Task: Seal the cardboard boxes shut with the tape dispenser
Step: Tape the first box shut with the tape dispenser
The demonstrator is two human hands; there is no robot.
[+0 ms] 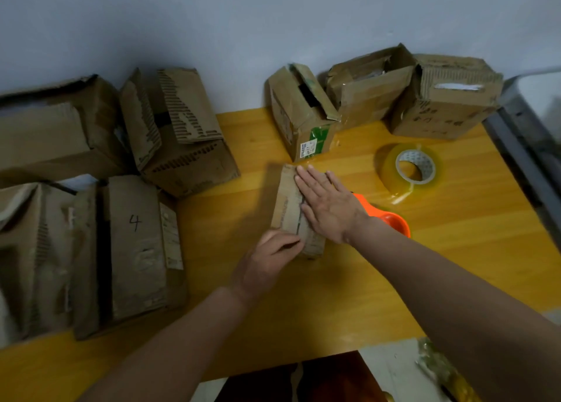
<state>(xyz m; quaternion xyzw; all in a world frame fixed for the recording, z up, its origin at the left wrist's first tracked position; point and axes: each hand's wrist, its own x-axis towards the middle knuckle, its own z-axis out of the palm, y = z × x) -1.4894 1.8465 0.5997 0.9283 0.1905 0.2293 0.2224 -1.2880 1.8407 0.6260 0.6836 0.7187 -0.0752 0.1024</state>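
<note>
Pressing down on a small, narrow brown cardboard box (296, 210) at the middle of the yellow wooden counter (455, 250), your two hands hold its top flaps closed. Your right hand (329, 206) lies flat with straight fingers along the right flap, fingertips pointing away from you. Your left hand (273, 253) has its fingers curled, pinching the near end of the box where the flaps meet.

The box's long axis runs away from you, tilted slightly left, and the seam between the flaps follows that same line.

The orange plastic tape dispenser (391, 218) lies on the counter just beside the box on its right, partly hidden under your right wrist. That puts it nearest your right hand, which would likely need to let go of the flap to pick it up. A loose roll of clear yellowish packing tape (413, 168) sits farther right.

Other worn cardboard boxes (127, 244) crowd the left side and far edge.
</note>
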